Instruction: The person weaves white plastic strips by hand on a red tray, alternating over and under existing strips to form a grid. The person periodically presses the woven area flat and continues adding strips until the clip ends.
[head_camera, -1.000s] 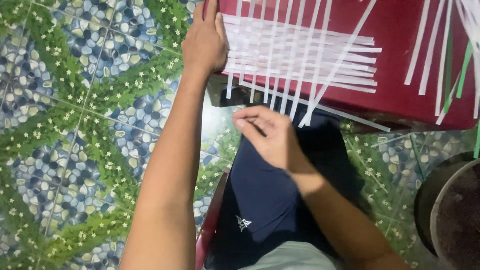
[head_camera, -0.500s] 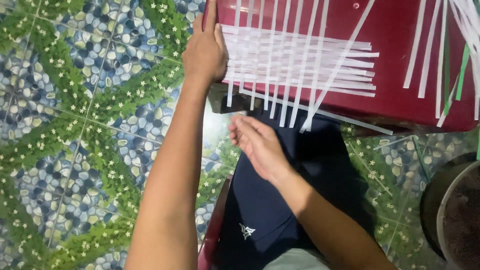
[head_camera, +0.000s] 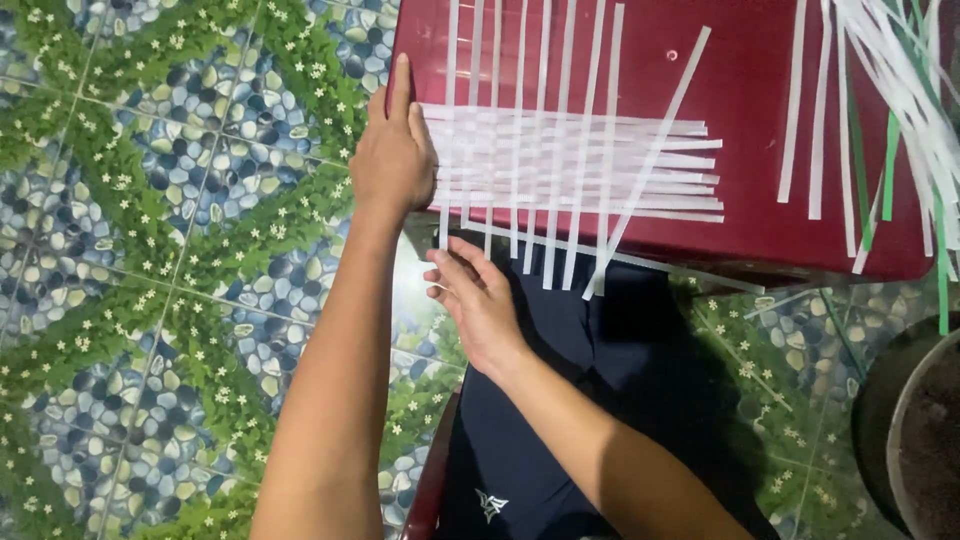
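Note:
A mat of woven white strips (head_camera: 570, 165) lies on a dark red plastic table (head_camera: 760, 100). Horizontal strips cross several vertical ones, whose lower ends hang over the near edge. One strip (head_camera: 668, 112) lies diagonally across the weave. My left hand (head_camera: 393, 155) rests flat on the left ends of the horizontal strips and presses them down. My right hand (head_camera: 475, 300) is below the table's near edge, its fingers loosely curled and apart. They are just under the lower end of the leftmost vertical strip, with nothing visibly gripped.
Loose white strips (head_camera: 905, 90) and a few green strips (head_camera: 890, 150) are piled at the table's right end. A dark round pot (head_camera: 905, 430) stands on the floor at the lower right. My dark blue shorts (head_camera: 560, 430) are below the table. Green floral floor tiles (head_camera: 150, 250) fill the left.
My right hand has moved left along the near edge, from under the middle vertical strips to the leftmost one. My left hand stays pressed on the weave.

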